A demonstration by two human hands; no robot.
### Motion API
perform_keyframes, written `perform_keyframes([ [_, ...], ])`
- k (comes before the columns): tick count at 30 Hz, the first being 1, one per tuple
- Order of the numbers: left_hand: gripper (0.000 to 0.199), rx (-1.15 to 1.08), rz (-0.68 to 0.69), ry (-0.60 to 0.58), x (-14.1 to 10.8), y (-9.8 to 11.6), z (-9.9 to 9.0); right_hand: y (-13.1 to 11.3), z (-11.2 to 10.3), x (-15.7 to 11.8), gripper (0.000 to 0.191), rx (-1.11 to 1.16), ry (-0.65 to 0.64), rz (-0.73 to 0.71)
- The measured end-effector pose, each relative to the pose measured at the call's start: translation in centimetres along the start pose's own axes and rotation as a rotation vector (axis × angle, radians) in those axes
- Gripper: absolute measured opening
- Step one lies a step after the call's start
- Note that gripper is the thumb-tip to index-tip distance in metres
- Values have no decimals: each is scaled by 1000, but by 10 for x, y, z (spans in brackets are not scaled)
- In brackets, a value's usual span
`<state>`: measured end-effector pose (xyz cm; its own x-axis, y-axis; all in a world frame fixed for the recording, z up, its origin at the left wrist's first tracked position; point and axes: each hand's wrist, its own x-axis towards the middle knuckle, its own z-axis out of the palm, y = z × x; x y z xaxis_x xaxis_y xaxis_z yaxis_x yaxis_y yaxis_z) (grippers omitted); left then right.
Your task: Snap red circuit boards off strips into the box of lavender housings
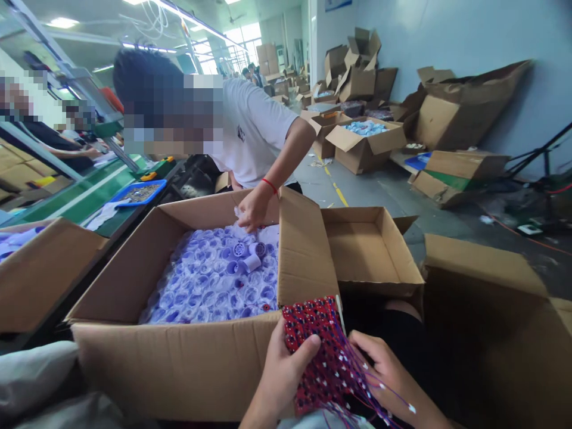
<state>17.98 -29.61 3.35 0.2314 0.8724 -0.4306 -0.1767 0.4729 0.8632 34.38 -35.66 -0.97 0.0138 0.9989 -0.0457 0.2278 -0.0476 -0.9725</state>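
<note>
My left hand (279, 372) grips a bundle of small red circuit boards (313, 336) with thin wires and white connectors, the thumb lying across its front. My right hand (384, 366) supports the same bundle from the right, fingers among the wires. Both hands are at the near right corner of a large open cardboard box (179, 363) filled with several pale purple plastic cylinders (214, 280). A co-worker in a white shirt leans over the box's far side, and that person's hand (252, 210) reaches into the parts.
An open cardboard box (370, 250) stands to the right of the big one, and another box (487, 333) at the near right. A green conveyor table (84, 193) carries a blue tray (138, 192) on the left. More cardboard boxes (366, 140) lie on the floor behind.
</note>
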Motion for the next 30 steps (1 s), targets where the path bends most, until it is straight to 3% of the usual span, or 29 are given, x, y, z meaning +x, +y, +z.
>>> perform_keyframes([
  [6, 44, -205, -140, 73, 1, 10, -1, 6, 9, 3, 51, 349, 33, 149],
  [12, 43, -227, -132, 117, 3, 8, 3, 13, 30, -2, 54, 437, 186, 138],
  [17, 43, -164, -84, 115, 0, 10, 3, 29, 27, -11, 53, 388, 312, 108],
  [22, 45, -109, -40, 138, -3, 12, 4, 22, 17, -11, 49, 318, 113, 82],
  [24, 45, -74, -29, 137, -3, 11, 4, 16, 13, -10, 47, 220, 63, 9],
  [30, 50, -67, -36, 126, 0, 6, -1, 15, 3, -11, 42, -131, 117, -274],
])
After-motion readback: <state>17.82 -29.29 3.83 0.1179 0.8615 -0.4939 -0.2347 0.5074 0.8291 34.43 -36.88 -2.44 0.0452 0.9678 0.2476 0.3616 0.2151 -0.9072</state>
